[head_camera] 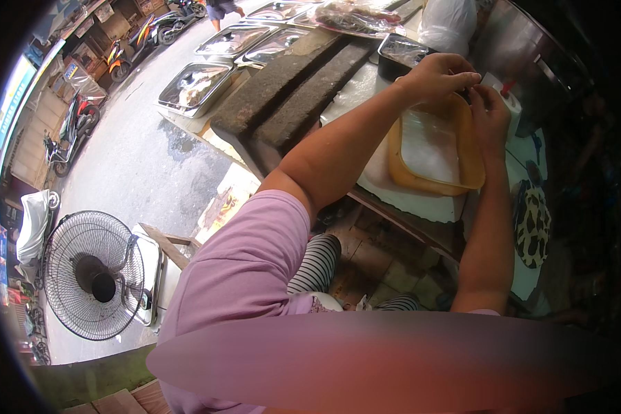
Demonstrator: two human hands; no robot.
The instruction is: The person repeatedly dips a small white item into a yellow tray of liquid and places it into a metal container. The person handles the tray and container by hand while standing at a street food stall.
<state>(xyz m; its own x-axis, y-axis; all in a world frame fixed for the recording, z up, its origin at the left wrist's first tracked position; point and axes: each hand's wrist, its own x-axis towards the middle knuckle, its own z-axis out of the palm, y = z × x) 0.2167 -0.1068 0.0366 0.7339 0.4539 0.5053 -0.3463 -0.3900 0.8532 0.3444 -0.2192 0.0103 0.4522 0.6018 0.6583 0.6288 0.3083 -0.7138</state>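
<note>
Both my hands meet above the far end of a yellow plastic tub (398,155), which stands on the white tabletop and has something clear or whitish on its bottom. My left hand (437,77) reaches in from the left with its fingers bent; my right hand (489,111) is just beside it, fingertips raised. Something small and dark may be between the fingertips, too small to tell. Left of my hands is a black container (401,54) with clear plastic in it. A white roll (513,106) stands close behind my right hand, near something red.
Metal trays with clear lids (194,88) stand beyond the stone ledge (295,88). A full white plastic bag (447,26) is at the back. A patterned oval item (532,225) lies at right. A wire-caged fan (95,277) stands at left, beside a street with motorbikes.
</note>
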